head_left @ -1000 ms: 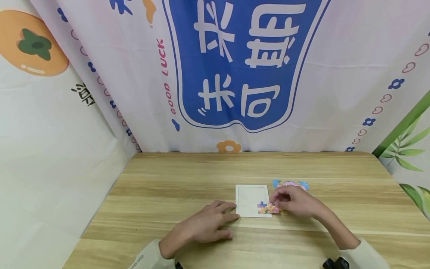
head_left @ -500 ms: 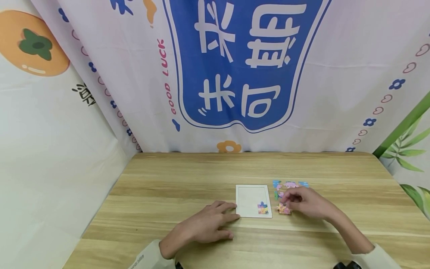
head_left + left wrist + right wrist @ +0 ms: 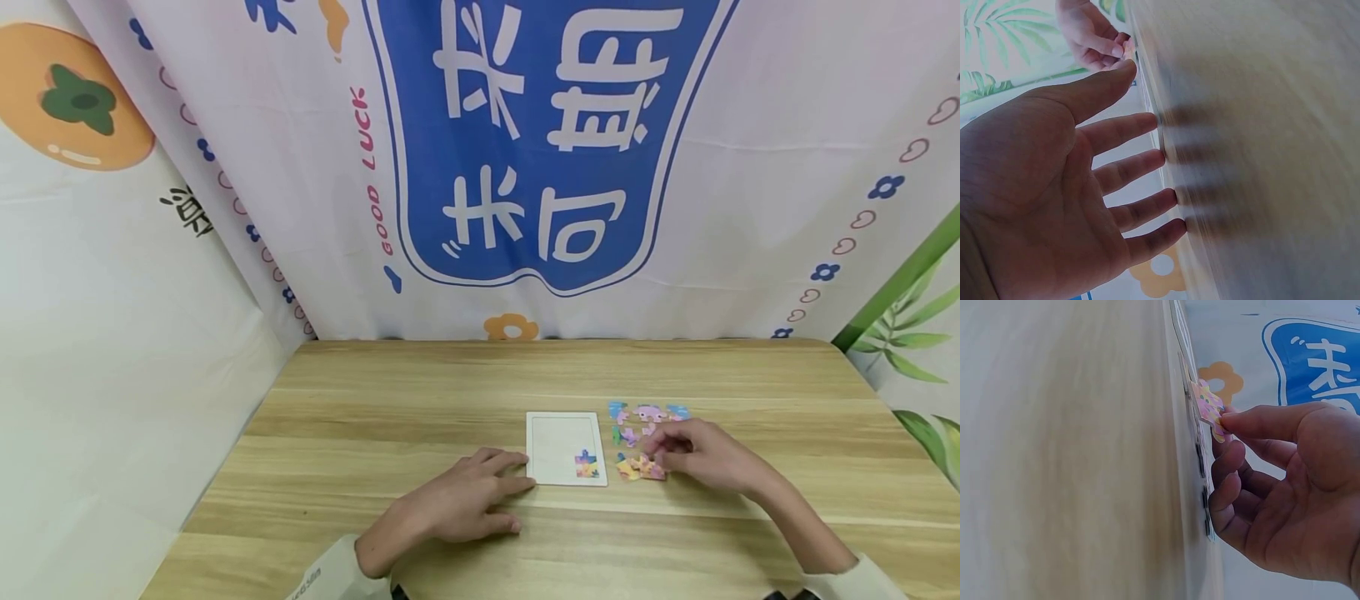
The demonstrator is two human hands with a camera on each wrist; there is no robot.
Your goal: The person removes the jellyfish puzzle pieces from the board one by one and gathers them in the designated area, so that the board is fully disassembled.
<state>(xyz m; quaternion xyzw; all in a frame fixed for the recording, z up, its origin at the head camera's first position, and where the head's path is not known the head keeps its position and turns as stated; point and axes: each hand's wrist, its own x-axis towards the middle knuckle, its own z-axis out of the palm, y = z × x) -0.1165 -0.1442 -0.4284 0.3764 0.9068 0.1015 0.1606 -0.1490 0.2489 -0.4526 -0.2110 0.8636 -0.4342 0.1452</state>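
My right hand (image 3: 708, 458) pinches a pink and yellow jigsaw piece (image 3: 1207, 402) between thumb and finger, tilted just above the table in the right wrist view. Left of it in the head view lies a white puzzle board (image 3: 561, 437) with a thin inner outline. One colourful jigsaw piece (image 3: 587, 466) sits in the board's lower right corner. My left hand (image 3: 468, 500) rests with fingers extended, its fingertips touching the board's left edge. Beside the held piece is a yellow jigsaw piece (image 3: 627, 467), close to or touching it.
Several loose pink and blue jigsaw pieces (image 3: 648, 412) lie right of the board, partly hidden behind my right hand. A wooden table (image 3: 375, 417) carries everything. A printed cloth (image 3: 750, 167) hangs behind its far edge.
My right hand has moved right, from the board's lower right edge to the loose pieces, carrying the pink and yellow jigsaw piece off the board. My left hand stays put.
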